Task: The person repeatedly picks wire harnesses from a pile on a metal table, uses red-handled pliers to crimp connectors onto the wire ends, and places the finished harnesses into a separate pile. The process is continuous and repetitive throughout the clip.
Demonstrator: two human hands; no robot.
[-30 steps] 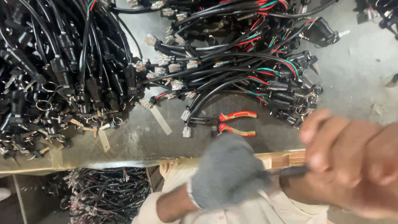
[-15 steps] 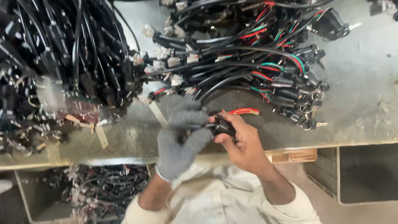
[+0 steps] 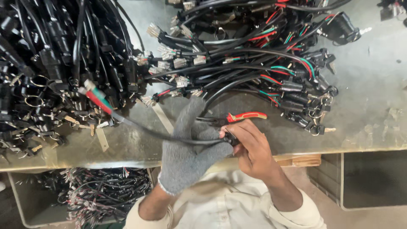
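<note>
- My gloved left hand (image 3: 188, 150) and bare right hand (image 3: 250, 146) both grasp one black cable harness (image 3: 140, 125) above the surface (image 3: 373, 106).
- Heaps of harnesses (image 3: 254, 55) lie unhandled; red-handled pliers (image 3: 246, 115) rest nearby.

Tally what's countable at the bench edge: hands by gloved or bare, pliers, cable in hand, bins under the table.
Gloved left hand: 1
Bare right hand: 1
Black cable held across both hands: 1
Red-handled pliers on the metal table: 1
Bins below the table, one with wire harnesses, one at right: 2
Total: 6
The harness piles on the table are too tangled to count.
</note>
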